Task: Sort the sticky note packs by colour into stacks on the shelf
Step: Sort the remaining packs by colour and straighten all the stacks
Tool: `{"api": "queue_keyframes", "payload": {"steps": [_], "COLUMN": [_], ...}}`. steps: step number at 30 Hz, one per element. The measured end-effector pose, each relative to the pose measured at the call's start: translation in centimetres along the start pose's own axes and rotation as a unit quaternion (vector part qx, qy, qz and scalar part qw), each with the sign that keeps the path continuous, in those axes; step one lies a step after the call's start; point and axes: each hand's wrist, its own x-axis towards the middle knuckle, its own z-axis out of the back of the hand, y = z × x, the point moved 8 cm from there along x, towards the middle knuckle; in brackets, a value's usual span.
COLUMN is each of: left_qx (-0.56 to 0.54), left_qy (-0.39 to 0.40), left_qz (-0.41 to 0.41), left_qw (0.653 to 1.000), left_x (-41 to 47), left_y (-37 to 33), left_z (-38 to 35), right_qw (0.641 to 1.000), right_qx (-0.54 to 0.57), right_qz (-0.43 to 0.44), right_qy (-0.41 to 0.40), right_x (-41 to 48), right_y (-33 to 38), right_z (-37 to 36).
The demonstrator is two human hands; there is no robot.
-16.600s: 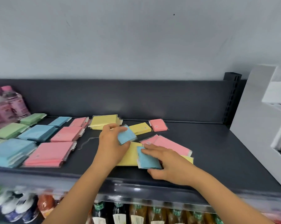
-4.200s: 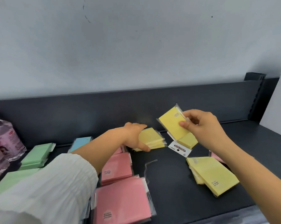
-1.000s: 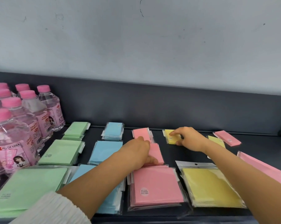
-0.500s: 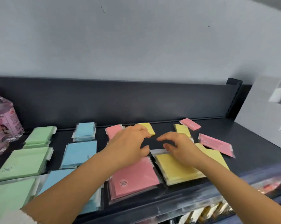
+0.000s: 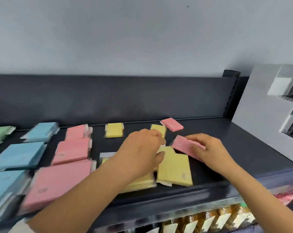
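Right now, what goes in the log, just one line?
step: sorting | left hand: on yellow packs | right hand: holding pink pack | shelf

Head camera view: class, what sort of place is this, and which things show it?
Probably a shop. A dark metal display shelf holds wrapped sticky note packs in colour rows, with more packaged goods on the shelf below.

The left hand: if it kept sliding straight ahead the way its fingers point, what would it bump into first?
Probably the small yellow pack just beyond the left hand, then the small pink pack; depth is unclear.
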Motion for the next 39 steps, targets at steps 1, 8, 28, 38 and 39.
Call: {"api": "queue_keyframes", "payload": {"steps": [1, 8, 28, 38, 39], "left_qx": [0.005, -0.014, -0.011, -0.154, -0.167], "left_qy": [0.008, 0.085, 0.282, -0.183, -0.219], "left_qz": [0.011, 0.114, 0.204, 0.241, 0.268], "left_qw": [1.000, 0.990, 0.937, 0.941, 0.923], "left_x": [1.5, 7.2, 4.0, 4.2, 3.7], "left_y": [-1.3, -4.0, -1.6, -1.3, -0.9], "left_z": [-0.8, -4.5, -6.9, 3.5, 4.0], "right_qw": [1.000, 0.977, 0.969, 0.994, 0.994], "right_qx": [0.013, 0.020, -0.110, 0.053, 0.087], "right_qz": [0.004, 0.083, 0.091, 0.063, 0.064], "right_qy": [0.011, 0.193, 0.201, 0.068, 0.032], "right_x": [0.3, 1.0, 2.4, 2.0, 1.9], "right_y": [-1.5, -4.4, -5.5, -5.3, -5.1], "right_z": [0.5, 0.8, 2.6, 5.0, 5.7]}}
